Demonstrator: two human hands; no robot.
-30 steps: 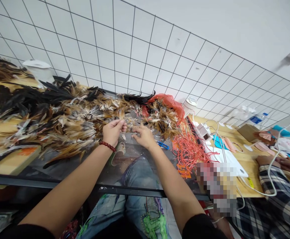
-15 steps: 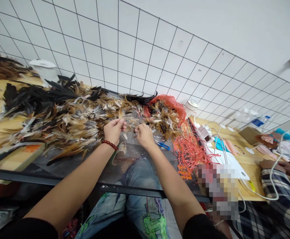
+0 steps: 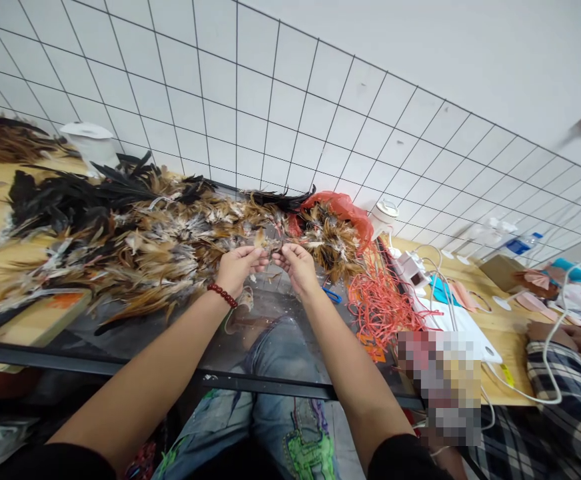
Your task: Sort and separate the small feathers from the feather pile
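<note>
Above the dark glossy tabletop (image 3: 170, 340), my left hand (image 3: 240, 268), with a red bead bracelet (image 3: 222, 295) at its wrist, pinches a small brown feather (image 3: 259, 239). Close to its right, fingertips nearly touching, my right hand (image 3: 296, 267) pinches something small and dark that I cannot make out. A wide heap of brown and white feathers (image 3: 155, 260) spreads to the left, with black feathers (image 3: 65, 200) behind it. Blue-handled scissors or snips (image 3: 331, 296) lie partly hidden beside my right wrist.
Red shredded strips (image 3: 380, 300), a red plastic bag (image 3: 343, 207) with more feathers and a white cup (image 3: 384, 215) lie to the right. Farther right are cables, a white board (image 3: 463, 333) and another person's plaid sleeve (image 3: 560, 373). A wire grid stands behind.
Both my hands have come closer together, my left moving right and my right turning inward. My right forearm now covers part of the blue tool.
</note>
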